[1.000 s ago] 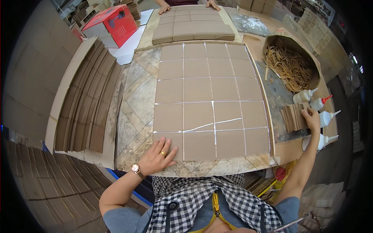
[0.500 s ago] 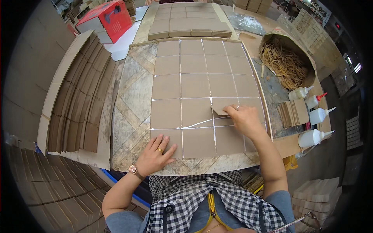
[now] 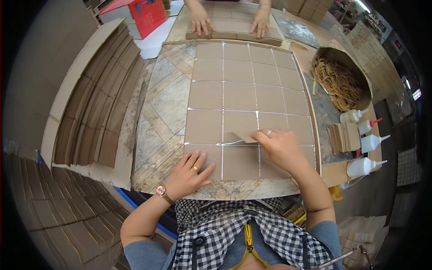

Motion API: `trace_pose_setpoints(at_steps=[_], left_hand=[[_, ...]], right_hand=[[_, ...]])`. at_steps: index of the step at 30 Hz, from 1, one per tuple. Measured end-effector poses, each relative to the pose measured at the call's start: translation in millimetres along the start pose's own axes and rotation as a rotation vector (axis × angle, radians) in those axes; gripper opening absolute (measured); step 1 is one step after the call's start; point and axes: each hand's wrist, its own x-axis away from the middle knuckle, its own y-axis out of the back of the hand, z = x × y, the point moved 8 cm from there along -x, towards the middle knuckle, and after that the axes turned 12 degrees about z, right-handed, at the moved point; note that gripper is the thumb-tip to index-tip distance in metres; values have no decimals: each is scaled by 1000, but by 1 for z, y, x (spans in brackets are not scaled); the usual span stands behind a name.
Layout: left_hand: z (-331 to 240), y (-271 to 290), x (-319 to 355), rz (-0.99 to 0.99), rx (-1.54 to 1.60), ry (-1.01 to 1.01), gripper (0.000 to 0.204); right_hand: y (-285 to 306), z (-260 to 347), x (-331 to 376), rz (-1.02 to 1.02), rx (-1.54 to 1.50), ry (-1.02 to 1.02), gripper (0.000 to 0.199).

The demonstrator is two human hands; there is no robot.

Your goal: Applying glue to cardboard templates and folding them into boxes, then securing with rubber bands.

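Note:
In front of me a large brown cardboard sheet lies flat, crossed by a grid of white glue lines. My right hand pinches a small cardboard piece and holds it tilted. Its lower edge is by the nearest crosswise glue line, close to the middle of the sheet. My left hand rests with spread fingers on the sheet's near left corner and holds nothing.
A cardboard stack lies beyond the sheet under another person's hands. Folded cardboard stands at left. A bag of rubber bands, small cardboard pieces and several glue bottles are at right. A red box sits far left.
My right hand has moved the small cardboard piece slightly toward me along the sheet. The other person's hands have come onto the far stack. The whole view has shifted a little.

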Motion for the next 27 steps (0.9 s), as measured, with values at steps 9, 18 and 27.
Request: trace_pose_setpoints(at_steps=[9,18,27], left_hand=[[1,-2,3,-26,5,20,52],[2,-1,4,-58,20,14,51],[4,-2,6,-90,52,21,51]], right_hand=[[-31,41,4,118,20,112,16],[-15,38,11,60,12,-32,26],[-30,56,-5,103,87,24,15]])
